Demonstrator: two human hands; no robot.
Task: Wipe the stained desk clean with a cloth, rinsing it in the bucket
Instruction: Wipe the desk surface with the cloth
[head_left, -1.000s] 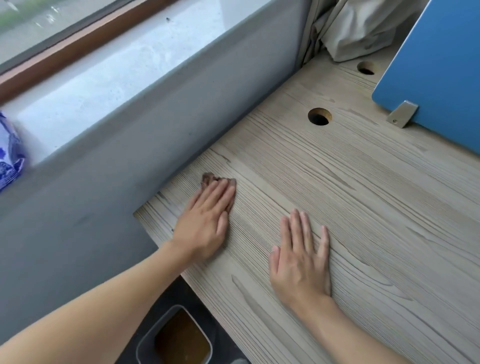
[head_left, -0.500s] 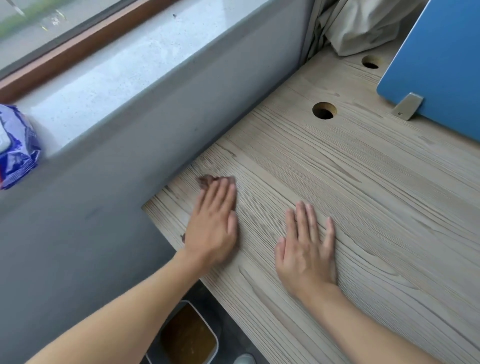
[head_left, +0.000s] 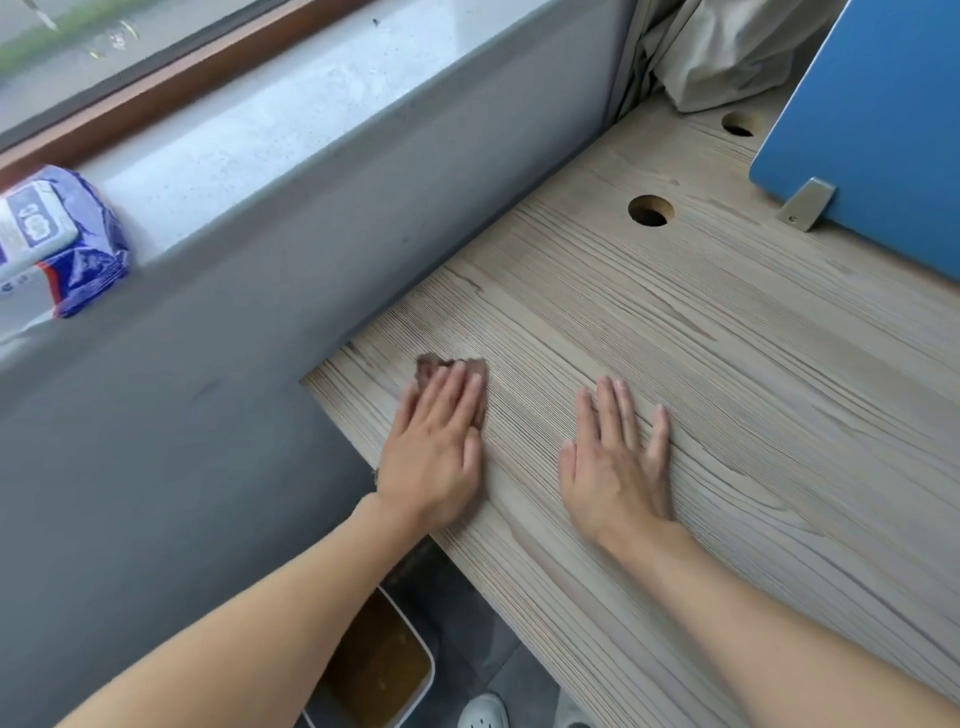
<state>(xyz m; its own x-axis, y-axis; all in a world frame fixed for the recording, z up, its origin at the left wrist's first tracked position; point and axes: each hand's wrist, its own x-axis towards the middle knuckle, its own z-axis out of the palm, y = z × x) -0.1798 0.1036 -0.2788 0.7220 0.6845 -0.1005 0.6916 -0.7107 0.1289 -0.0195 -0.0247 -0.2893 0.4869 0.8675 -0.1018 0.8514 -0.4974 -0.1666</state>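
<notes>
Beside grey wall | wood-grain desk | left hand flat, pressing brown cloth | right hand flat, fingers spread | bucket below

The tabletop is pale, grey-streaked wood grain with 2 round holes toward 1 o'clock. A small brown cloth lies flat near its 9 o'clock corner, mostly covered by the left hand. The white-rimmed bucket of murky brown water stands on the floor, at 6 o'clock from the cloth.

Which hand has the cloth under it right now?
The left hand, fingers flat on the brown cloth; the right hand rests on bare desk.
</notes>
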